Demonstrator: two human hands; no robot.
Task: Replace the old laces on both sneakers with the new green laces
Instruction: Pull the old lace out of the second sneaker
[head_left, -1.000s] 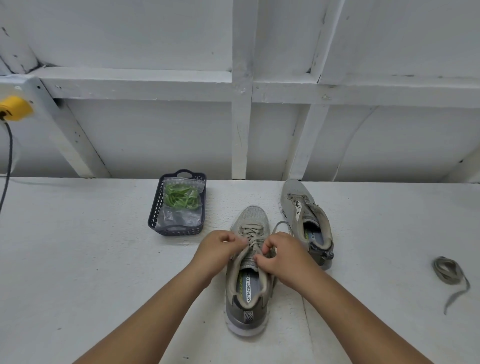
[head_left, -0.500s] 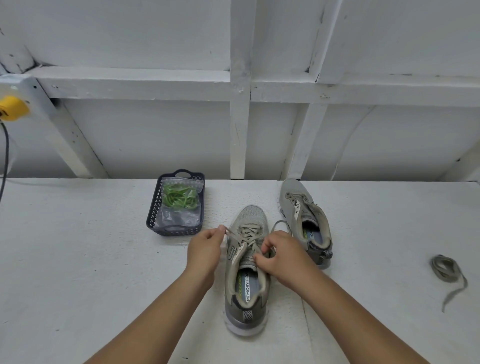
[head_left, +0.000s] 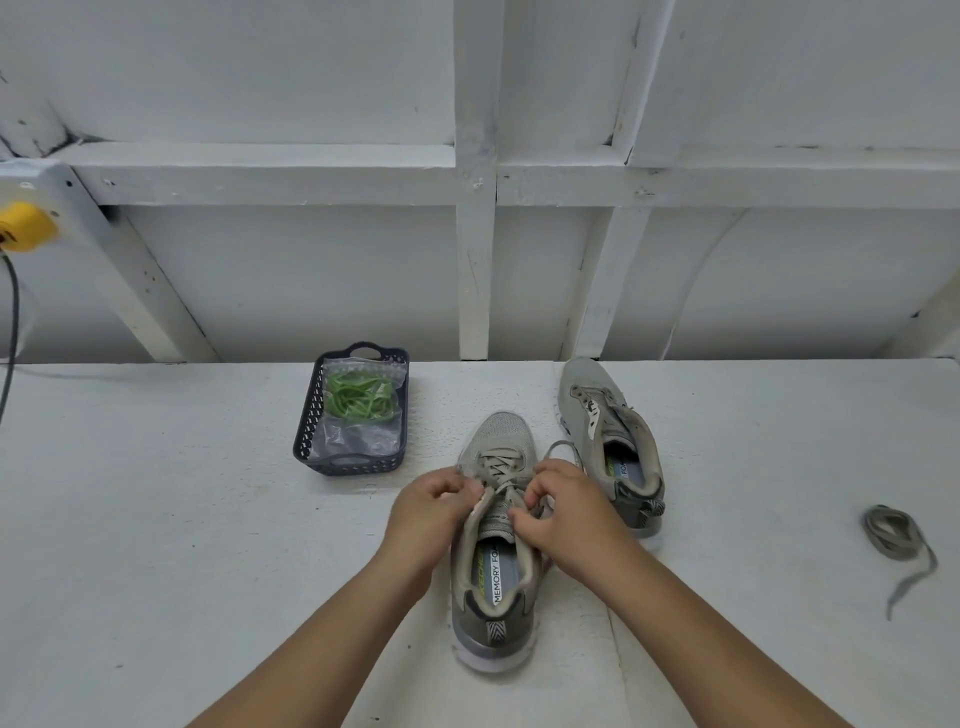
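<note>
On the white table (head_left: 156, 519) your near sneaker (head_left: 493, 566) stands beside the unlaced sneaker (head_left: 608, 431). The basket (head_left: 306, 436) holds bagged green laces (head_left: 358, 400). Your left hand (head_left: 431, 509) and right hand (head_left: 566, 514) pinch its old lace (head_left: 501, 467).

A work shed or garage, rough white painted wall (head_left: 291, 280) with bare wooden beams (head_left: 475, 260) at the far side, yellow plug (head_left: 23, 227) and black cord (head_left: 11, 312) far left

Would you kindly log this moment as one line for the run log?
near sneaker: old lace partly in | left hand, right hand: pinching lace | far sneaker: unlaced | green laces: bagged in basket
</note>
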